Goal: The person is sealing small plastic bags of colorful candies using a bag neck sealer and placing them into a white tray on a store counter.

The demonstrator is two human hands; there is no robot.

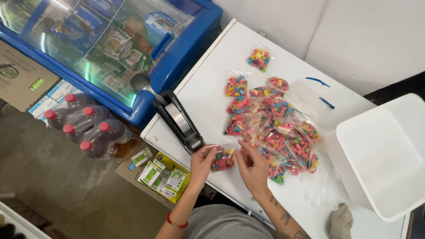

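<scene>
Two bare hands meet over a white tabletop [208,88]: the left hand [202,163] and right hand [253,167] each pinch the top edge of a small clear bag of candy [222,160], fingers closed on the plastic. Its contents are small pieces, mostly pink and red with flecks of blue and yellow. Just beside the bag, away from the person, lies a heap of similar filled bags [274,128]. A black heat sealer [179,120] sits just left of the bag, and a white plastic bin [385,155] stands well right of it.
</scene>
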